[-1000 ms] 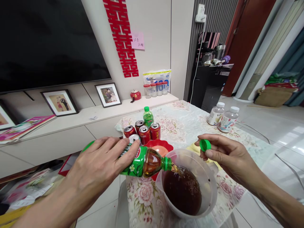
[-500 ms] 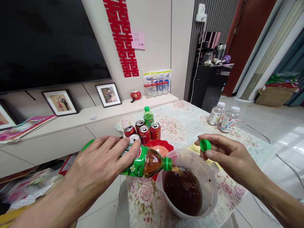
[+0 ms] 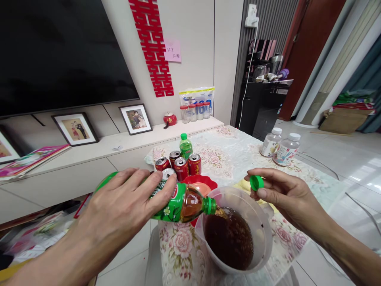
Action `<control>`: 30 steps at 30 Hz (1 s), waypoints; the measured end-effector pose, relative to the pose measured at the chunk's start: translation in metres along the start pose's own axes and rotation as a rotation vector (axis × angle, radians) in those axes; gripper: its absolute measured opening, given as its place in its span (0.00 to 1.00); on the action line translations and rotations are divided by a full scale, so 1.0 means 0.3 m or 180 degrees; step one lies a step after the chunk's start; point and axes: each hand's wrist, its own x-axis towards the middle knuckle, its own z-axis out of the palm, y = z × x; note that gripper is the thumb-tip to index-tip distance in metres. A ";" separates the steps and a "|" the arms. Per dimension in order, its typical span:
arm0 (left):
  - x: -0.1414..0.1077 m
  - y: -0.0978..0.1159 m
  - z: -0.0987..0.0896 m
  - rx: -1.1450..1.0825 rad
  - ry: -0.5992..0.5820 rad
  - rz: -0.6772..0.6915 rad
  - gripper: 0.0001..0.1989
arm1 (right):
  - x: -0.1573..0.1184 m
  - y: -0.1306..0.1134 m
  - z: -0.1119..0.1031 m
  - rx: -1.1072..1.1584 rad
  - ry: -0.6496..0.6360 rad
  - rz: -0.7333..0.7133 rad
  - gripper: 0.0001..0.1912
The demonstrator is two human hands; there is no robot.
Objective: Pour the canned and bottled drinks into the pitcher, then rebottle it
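Note:
My left hand [image 3: 127, 198] is wrapped round a green-labelled bottle [image 3: 175, 202], tipped on its side with its neck to the right. Brown liquid runs from its mouth into a translucent plastic pitcher [image 3: 266, 246], which holds dark brown liquid [image 3: 229, 242] with small bubbles. To the right of the pitcher's rim, my right hand [image 3: 278, 192] pinches a green bottle cap [image 3: 256, 183] between thumb and fingers. A red scalloped dish [image 3: 212, 182] sits behind the bottle's neck, partly hidden. Under the right hand lies a yellow cloth [image 3: 242, 185].
Several red cans [image 3: 181, 169] and a small green bottle [image 3: 186, 147] stand behind the bottle on the flowered tablecloth [image 3: 183, 242]. Two white-capped clear bottles [image 3: 286, 150] are at the right back. A ledge [image 3: 113, 153] with picture frames runs along the wall.
The liquid stream and the surface bubbles in the pitcher look slightly different, and the amber liquid in the tilted bottle has shifted a little. Both hands have hardly moved.

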 end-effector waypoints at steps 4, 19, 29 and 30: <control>0.014 0.003 -0.006 0.0017 -0.0015 0.0016 0.24 | -0.001 -0.001 0.001 -0.0110 0.0029 -0.0054 0.17; 0.025 0.000 -0.038 0.0062 -0.0198 0.0099 0.31 | -0.001 -0.011 0.009 -0.0277 0.0122 -0.0142 0.17; 0.037 0.002 -0.057 0.0177 -0.0321 0.0109 0.28 | 0.003 -0.011 0.015 -0.0338 0.0136 -0.0106 0.18; 0.036 0.001 -0.054 0.0157 -0.0292 0.0124 0.27 | 0.003 -0.010 0.014 -0.0346 0.0137 -0.0108 0.18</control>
